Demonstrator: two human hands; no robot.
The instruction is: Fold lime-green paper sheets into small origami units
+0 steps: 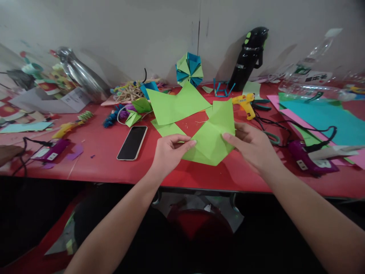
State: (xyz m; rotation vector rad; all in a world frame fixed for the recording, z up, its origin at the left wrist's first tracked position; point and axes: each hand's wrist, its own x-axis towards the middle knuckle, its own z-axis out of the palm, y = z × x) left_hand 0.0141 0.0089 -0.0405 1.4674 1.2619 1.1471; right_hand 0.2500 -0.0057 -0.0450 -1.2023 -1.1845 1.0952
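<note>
Between my two hands is a creased sheet of light green paper (212, 139), held just above the front of the red table. My left hand (173, 150) pinches its left edge between thumb and fingers. At the right edge, my right hand (248, 142) grips it with the thumb on top and the fingers behind. Another green paper piece (175, 104) with pointed corners lies just beyond, over more green paper. A phone (132, 143) with a dark screen rests left of my left hand. Past my right hand lies a yellow glue gun (244, 104).
Behind stand a blue and green folded paper ball (189, 69) and a black bottle (248, 57). Purple power strips (312, 158) and cables lie at both sides. Coloured paper sheets (327, 118) and clear plastic bottles are at right. Another person's hand (10, 154) shows at far left.
</note>
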